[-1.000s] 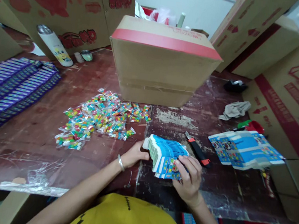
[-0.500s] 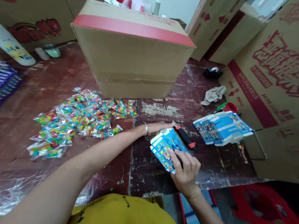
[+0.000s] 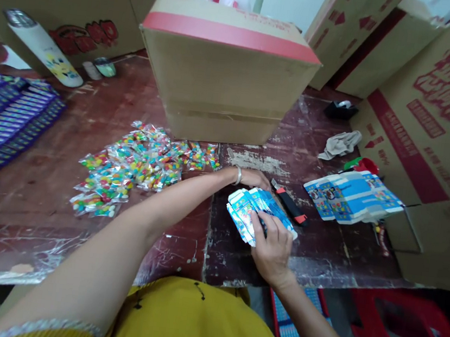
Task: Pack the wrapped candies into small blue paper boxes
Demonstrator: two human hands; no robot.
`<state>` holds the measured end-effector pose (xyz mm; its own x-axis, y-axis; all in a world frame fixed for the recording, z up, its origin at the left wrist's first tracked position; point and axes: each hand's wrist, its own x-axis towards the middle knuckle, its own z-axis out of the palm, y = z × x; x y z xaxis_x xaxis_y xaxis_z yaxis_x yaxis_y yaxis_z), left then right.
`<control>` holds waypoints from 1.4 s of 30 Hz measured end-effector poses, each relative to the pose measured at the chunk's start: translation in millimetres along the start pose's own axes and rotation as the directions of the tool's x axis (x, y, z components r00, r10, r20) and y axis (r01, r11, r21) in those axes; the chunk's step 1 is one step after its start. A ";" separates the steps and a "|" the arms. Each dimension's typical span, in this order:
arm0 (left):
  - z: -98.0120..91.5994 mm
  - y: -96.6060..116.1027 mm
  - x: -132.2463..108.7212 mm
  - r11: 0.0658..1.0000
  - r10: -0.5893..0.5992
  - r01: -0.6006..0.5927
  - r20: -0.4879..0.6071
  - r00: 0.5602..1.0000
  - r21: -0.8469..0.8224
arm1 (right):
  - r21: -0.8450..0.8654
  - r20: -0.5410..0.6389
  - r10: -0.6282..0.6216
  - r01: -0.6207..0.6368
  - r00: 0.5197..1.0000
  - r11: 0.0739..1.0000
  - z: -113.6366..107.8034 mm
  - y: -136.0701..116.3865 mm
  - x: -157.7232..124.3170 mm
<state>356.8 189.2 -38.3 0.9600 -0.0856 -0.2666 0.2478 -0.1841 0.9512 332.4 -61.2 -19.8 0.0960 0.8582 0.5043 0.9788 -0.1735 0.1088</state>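
Note:
A small flattened blue printed carton point(image 3: 244, 214) with white flaps lies on the dark red table in front of me. My right hand point(image 3: 275, 246) is closed on its near side, thumb and fingers bent over the printed face. My left hand point(image 3: 253, 178), with a bangle at the wrist, is at the carton's far edge, fingers stretched to the right and curving down at the tips. Whether they touch the carton is hard to see. Just right of those fingertips rests a black and red utility knife point(image 3: 289, 204).
Bagged colourful candies point(image 3: 144, 158) are heaped left of my forearm. A large cardboard box point(image 3: 227, 87) stands behind. More flat blue cartons point(image 3: 353, 195), a cloth point(image 3: 340, 144) and a tape dispenser point(image 3: 341, 110) are on the right. Purple boxes point(image 3: 13, 120) and a flask point(image 3: 45, 48) stand left.
My view has turned left, so the table things sit further right. The carton has tilted a little under my right hand, and my left fingertips now bend downward more.

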 end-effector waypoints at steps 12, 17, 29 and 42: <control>-7.7 23.7 -76.9 0.989 0.132 -0.088 -0.432 0.892 0.122 | 0.087 0.341 -0.034 0.005 0.939 0.996 -0.5 -55.1 10.4; 60.2 -1.4 -181.9 0.975 0.172 0.018 -0.800 0.574 0.222 | 0.248 0.400 -0.057 -0.048 0.915 0.967 -15.5 -44.1 15.9; 176.2 -37.2 -218.1 0.864 0.221 0.245 -0.770 0.598 0.439 | 0.264 0.417 0.378 -0.508 0.827 0.820 19.5 95.3 32.6; 171.6 -34.8 -207.4 0.815 0.166 0.368 -0.789 0.592 0.448 | 0.023 0.613 0.473 -0.613 0.633 0.790 19.3 76.7 32.5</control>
<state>126.7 45.4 -42.8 0.7125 0.6909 0.1222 0.4969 -0.6199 0.6073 414.1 -37.3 -11.6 0.6348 0.7571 -0.1546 0.7183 -0.6519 -0.2431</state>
